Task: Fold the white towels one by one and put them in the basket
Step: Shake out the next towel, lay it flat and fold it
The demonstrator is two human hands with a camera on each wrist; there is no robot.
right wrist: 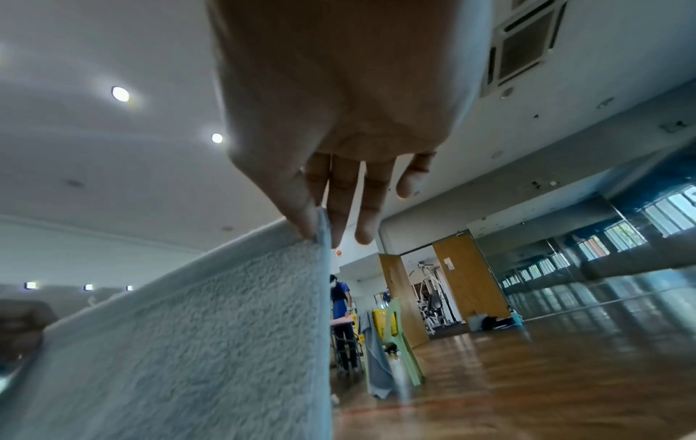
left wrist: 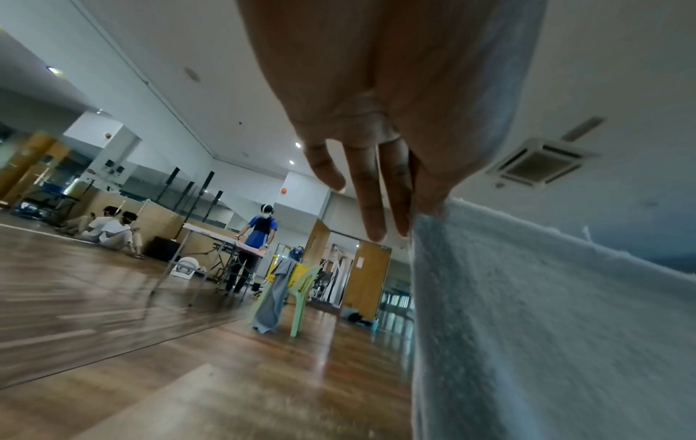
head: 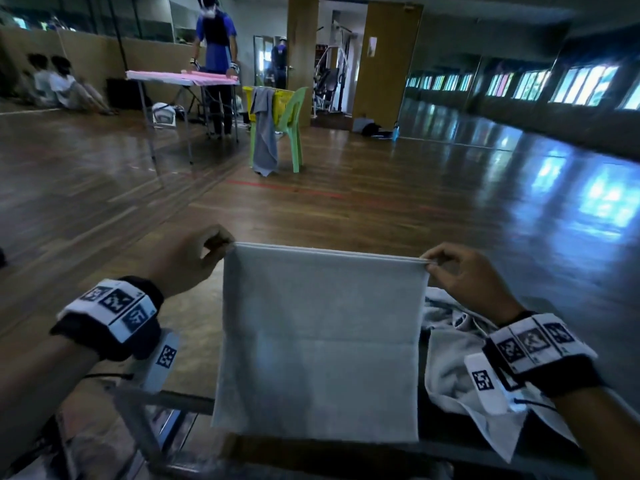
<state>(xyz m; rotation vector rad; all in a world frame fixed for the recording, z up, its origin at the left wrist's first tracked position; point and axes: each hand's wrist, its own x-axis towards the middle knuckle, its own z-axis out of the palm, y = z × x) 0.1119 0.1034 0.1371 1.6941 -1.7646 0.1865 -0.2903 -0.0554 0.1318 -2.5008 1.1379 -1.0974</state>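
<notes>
I hold a white towel up in the air in front of me, doubled over so two layers show along its top edge. My left hand pinches the top left corner and my right hand pinches the top right corner. The towel hangs flat, with a crease across its middle. In the left wrist view the towel fills the right side below my left hand. In the right wrist view the towel hangs below my right hand, thumb and forefinger on its corner. No basket for the towels is visible near me.
More crumpled white towels lie on a dark surface below my right hand. A metal frame sits at lower left. Farther off stand a green chair with a grey cloth and yellow basket, a pink-topped table and a standing person.
</notes>
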